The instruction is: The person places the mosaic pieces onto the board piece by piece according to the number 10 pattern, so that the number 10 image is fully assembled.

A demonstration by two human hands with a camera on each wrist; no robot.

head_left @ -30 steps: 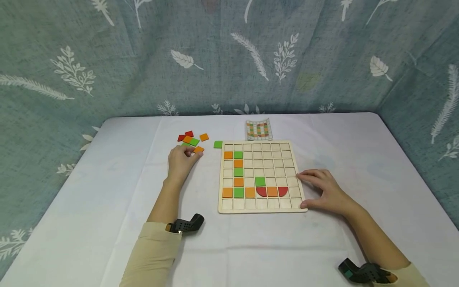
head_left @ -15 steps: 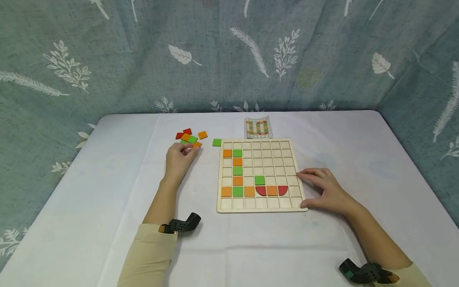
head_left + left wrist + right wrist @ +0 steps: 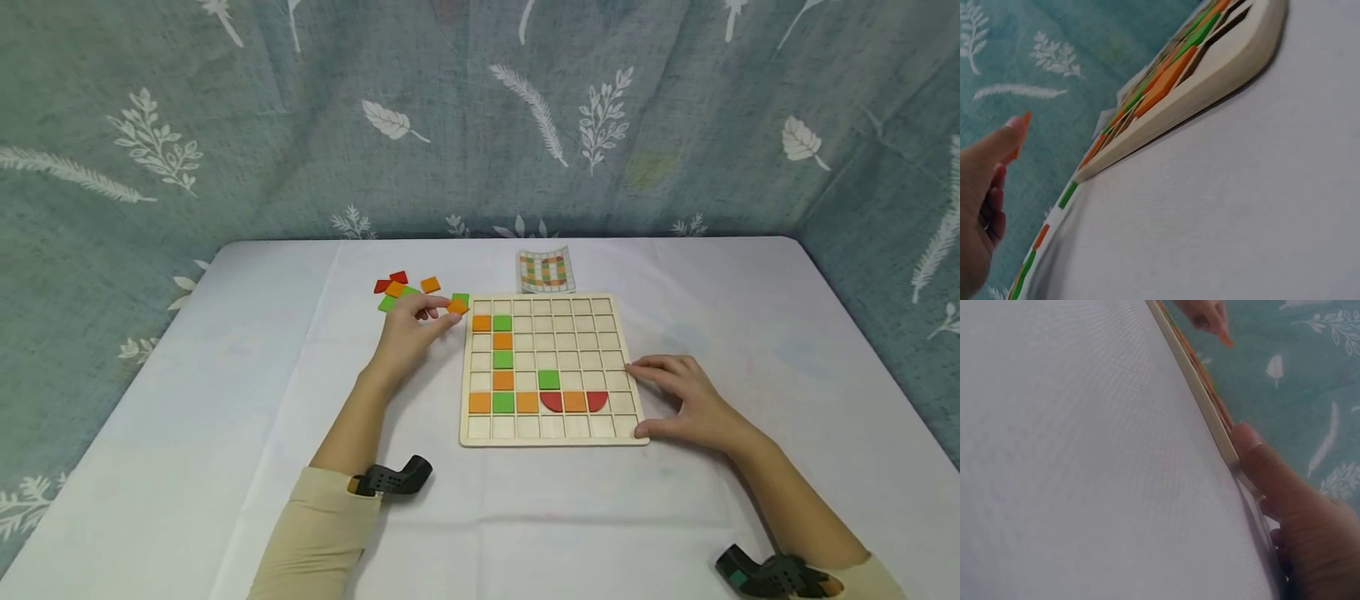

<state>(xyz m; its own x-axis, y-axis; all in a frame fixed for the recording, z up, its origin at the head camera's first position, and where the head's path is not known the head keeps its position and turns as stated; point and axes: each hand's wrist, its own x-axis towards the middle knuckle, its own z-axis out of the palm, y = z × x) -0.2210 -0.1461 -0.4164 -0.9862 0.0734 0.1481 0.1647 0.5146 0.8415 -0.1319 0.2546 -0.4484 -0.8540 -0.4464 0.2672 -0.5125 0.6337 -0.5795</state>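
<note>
In the head view my left hand (image 3: pixel 408 333) pinches an orange square tile (image 3: pixel 457 307) between thumb and fingertips. The tile is up off the table, near the upper left corner of a wooden grid board (image 3: pixel 555 439), and partly covers a green tile (image 3: pixel 461 297) behind it. The left wrist view shows the pinched orange tile (image 3: pixel 1021 134) edge-on. My right hand (image 3: pixel 686 400) rests against the board's right edge, fingertips higher up and thumb near the lower corner. Orange and green squares and two red rounded pieces (image 3: pixel 551 402) sit in the board's cells.
A small pile of red, orange and green tiles (image 3: pixel 394 289) lies left of the board, partly behind the left hand. A pattern card (image 3: pixel 545 271) lies at the board's far edge. The white-covered table (image 3: pixel 562 517) meets a leaf-print curtain (image 3: pixel 450 167) at the back.
My left hand has lifted the orange tile from the pile and carried it right, toward the board's upper left corner. The right hand stays at the board's edge.
</note>
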